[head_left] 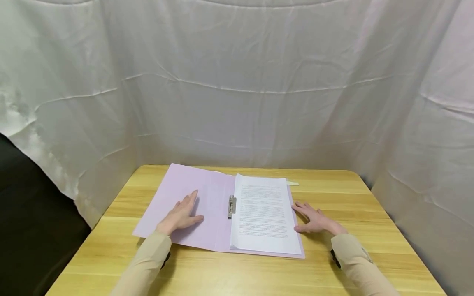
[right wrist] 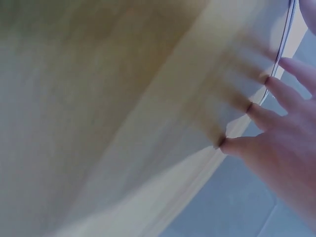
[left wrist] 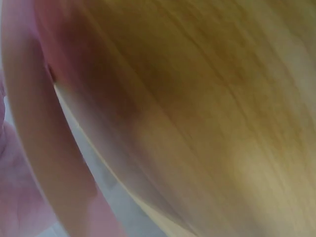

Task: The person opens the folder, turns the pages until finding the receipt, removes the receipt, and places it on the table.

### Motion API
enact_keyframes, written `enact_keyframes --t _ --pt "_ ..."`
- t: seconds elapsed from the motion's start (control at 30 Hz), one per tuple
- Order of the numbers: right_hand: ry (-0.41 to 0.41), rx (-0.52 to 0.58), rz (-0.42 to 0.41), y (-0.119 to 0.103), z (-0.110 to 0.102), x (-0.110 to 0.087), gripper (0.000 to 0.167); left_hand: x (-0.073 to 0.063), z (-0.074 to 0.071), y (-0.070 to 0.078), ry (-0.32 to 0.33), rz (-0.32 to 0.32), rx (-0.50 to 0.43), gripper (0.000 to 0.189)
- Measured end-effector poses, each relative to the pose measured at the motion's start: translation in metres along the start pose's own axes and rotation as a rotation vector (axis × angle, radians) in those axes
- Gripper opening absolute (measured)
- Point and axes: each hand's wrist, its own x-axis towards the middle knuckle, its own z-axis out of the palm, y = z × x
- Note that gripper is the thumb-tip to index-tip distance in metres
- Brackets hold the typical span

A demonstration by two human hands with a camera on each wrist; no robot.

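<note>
A light purple folder [head_left: 214, 193] lies open on the table. A stack of printed paper sheets [head_left: 263, 213] covers most of its right half, beside a metal clip [head_left: 231, 206] near the spine. Over the left cover, my left hand [head_left: 180, 216] is spread with the fingers straight; the cover's near-left corner stands slightly off the table. My right hand [head_left: 315, 218] rests by the folder's right edge, fingers spread. In the right wrist view, fingertips of the right hand [right wrist: 281, 131] touch the tabletop, some right at the folder's edge.
The wooden table [head_left: 229, 273] extends around the folder on all sides. A pale yellow tab [head_left: 292, 183] sticks out at the folder's upper right. Grey-white curtains [head_left: 240, 90] stand behind and beside the table, with a black area [head_left: 29, 222] at far left.
</note>
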Motion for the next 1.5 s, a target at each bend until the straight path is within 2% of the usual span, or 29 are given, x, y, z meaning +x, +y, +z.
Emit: enact_keyframes --t 0.17,0.3,0.57,0.9,1.17,1.33,1.5 --pt "0.088 -0.017 0.014 -0.002 0.003 0.003 0.079 0.007 0.005 0.002 -0.048 -0.004 0.017 0.095" --pt "0.123 -0.019 0.003 -0.005 0.004 0.007 0.078 0.013 0.006 0.008 -0.067 -0.007 0.044 0.092" --pt "0.133 0.007 0.003 -0.015 0.006 0.019 0.076 0.022 0.012 0.012 -0.085 -0.022 0.110 0.087" --pt "0.118 -0.006 -0.004 -0.021 0.007 0.025 0.077 0.022 0.023 0.013 -0.115 -0.036 0.099 0.080" --pt "0.125 -0.023 0.017 -0.020 0.004 0.024 0.078 0.019 0.013 0.025 -0.197 -0.067 0.077 0.081" --pt "0.144 -0.038 0.008 -0.016 0.002 0.018 0.079 0.014 0.004 0.037 -0.272 -0.089 0.061 0.084" --pt "0.134 -0.058 0.005 -0.009 0.002 0.010 0.080 0.006 -0.001 0.050 -0.359 -0.103 0.087 0.089"
